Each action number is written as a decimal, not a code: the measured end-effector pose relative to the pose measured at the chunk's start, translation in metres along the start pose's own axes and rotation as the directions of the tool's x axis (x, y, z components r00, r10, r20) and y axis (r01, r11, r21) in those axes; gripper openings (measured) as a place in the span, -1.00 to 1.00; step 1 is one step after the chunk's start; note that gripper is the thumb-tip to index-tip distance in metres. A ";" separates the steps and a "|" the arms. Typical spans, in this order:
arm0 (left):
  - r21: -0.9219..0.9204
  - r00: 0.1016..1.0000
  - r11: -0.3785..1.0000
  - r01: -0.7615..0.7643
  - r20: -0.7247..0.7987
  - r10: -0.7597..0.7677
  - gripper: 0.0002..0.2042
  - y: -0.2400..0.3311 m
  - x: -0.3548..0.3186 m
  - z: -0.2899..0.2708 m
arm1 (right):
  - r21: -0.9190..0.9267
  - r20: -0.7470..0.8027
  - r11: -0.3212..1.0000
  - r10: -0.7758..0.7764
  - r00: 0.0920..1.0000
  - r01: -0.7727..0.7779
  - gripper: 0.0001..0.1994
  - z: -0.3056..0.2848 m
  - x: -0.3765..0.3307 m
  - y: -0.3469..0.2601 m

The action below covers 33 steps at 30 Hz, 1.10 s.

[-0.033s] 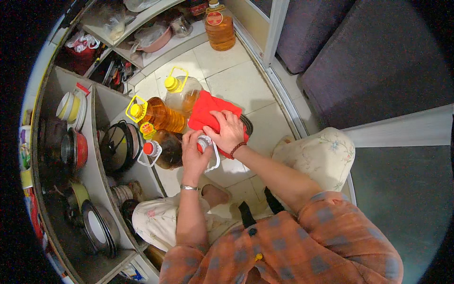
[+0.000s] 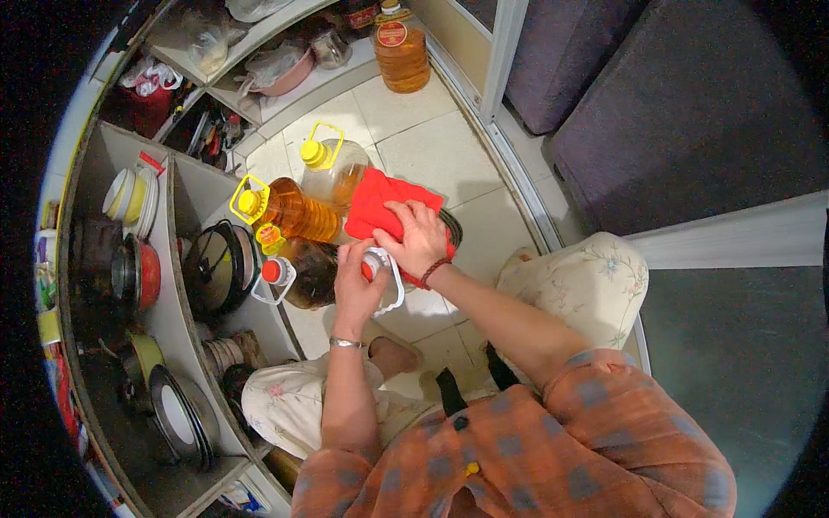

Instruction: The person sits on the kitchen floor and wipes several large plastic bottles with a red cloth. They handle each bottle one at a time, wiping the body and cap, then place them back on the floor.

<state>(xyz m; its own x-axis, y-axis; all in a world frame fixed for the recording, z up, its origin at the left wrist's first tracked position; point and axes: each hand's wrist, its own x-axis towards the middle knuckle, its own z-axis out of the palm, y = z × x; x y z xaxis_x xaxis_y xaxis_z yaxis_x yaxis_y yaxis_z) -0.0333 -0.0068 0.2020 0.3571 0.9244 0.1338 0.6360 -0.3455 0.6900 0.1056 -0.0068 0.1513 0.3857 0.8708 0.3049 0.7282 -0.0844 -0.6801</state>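
Observation:
My left hand (image 2: 357,281) is closed around the neck of a jug (image 2: 373,256), by its red cap and white handle. My right hand (image 2: 417,237) grips a red cloth (image 2: 373,194), holding it against the side of that same jug. Most of the jug's body is hidden under the cloth and hands. Left of it stands a red-capped bottle of dark contents (image 2: 307,266). Beyond are a yellow-capped bottle of amber oil (image 2: 298,211) and a larger clear, yellow-capped jug (image 2: 332,177) with a little amber liquid.
Open shelves (image 2: 181,276) on the left hold stacked bowls (image 2: 142,203), pans (image 2: 180,419) and a round black-rimmed lid or pan (image 2: 220,268). Another amber oil jug (image 2: 402,56) stands on the tiled floor (image 2: 432,147) at the far end. A sliding-door track (image 2: 509,190) runs along the right.

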 end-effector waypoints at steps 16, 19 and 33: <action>0.016 0.998 0.998 0.053 -0.039 -0.053 -0.65 0.002 0.000 0.011 | 0.163 0.305 0.805 0.509 0.805 -0.570 -0.45 0.014 0.019 0.079; 0.075 0.992 0.990 0.123 -0.050 -0.120 -0.66 0.001 -0.003 0.007 | 0.058 0.310 0.936 0.314 0.897 -0.347 -0.39 0.011 0.019 0.056; -0.040 0.991 0.993 0.110 -0.077 -0.113 -0.75 -0.004 -0.009 0.011 | 0.108 0.276 0.961 0.217 0.936 -0.255 -0.48 0.004 0.019 0.043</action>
<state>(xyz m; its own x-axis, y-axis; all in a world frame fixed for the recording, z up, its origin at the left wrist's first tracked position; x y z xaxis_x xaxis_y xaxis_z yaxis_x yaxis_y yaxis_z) -0.0319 -0.0154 0.1900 0.2286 0.9673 0.1094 0.6434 -0.2345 0.7287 0.1418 0.0080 0.1251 0.3627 0.9308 -0.0465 0.5404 -0.2506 -0.8032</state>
